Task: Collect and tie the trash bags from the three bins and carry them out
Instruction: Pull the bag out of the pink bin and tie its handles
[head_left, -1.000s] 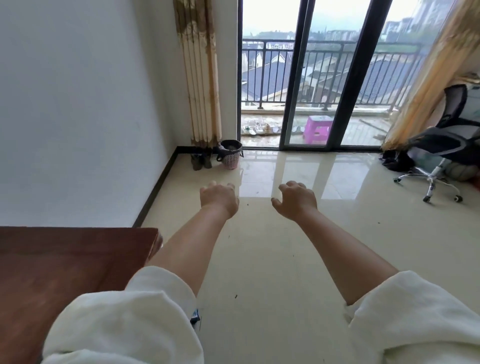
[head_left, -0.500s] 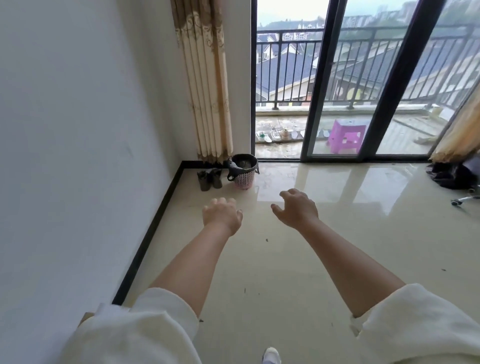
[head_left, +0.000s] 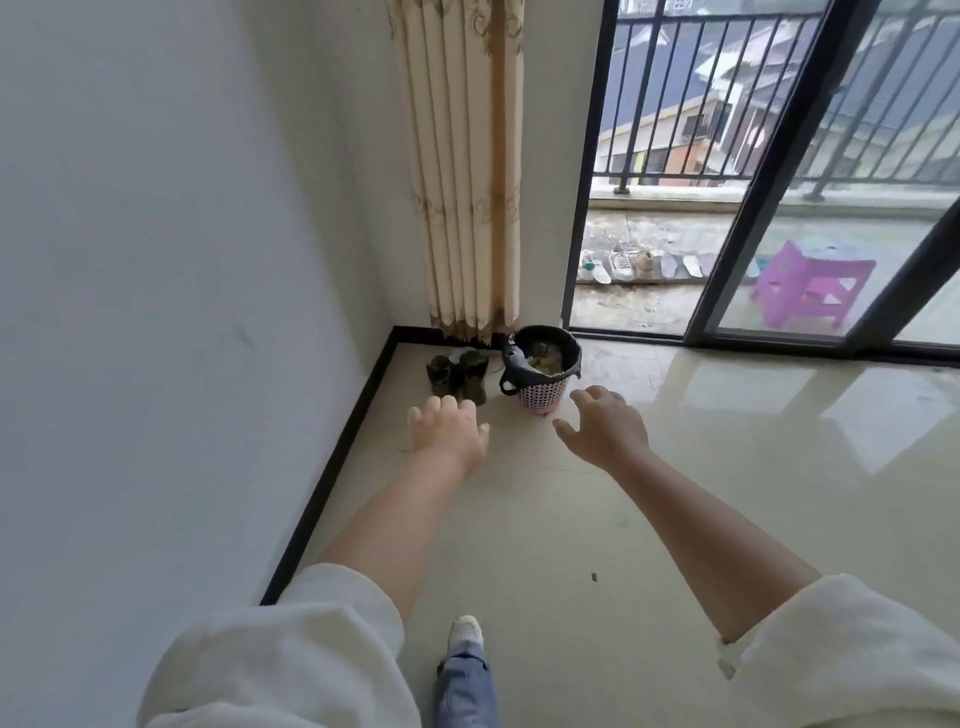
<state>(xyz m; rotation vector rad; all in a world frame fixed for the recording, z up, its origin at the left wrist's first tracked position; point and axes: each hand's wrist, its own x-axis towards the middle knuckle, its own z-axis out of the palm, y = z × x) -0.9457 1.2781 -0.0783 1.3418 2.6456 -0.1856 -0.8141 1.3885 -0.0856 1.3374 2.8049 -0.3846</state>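
Note:
A small pink mesh bin (head_left: 540, 396) stands on the floor in the corner by the curtain. A black trash bag (head_left: 519, 358) lines it, folded over the rim, with rubbish inside. My left hand (head_left: 448, 431) reaches forward, fingers apart and empty, short of the bin and to its left. My right hand (head_left: 605, 428) is stretched out just right of the bin, fingers spread, holding nothing. Neither hand touches the bin or the bag.
A pair of dark shoes (head_left: 460, 375) sits left of the bin against the black skirting. A beige curtain (head_left: 467, 166) hangs behind. Glass sliding doors (head_left: 727, 249) open on a balcony with a purple stool (head_left: 810, 283) and shoes. White wall (head_left: 182, 260) on the left.
I have walked closer to the corner; the bin looks larger and nearer. Both hands have opened from loosely curled to spread. The wooden table and office chair have left the view.

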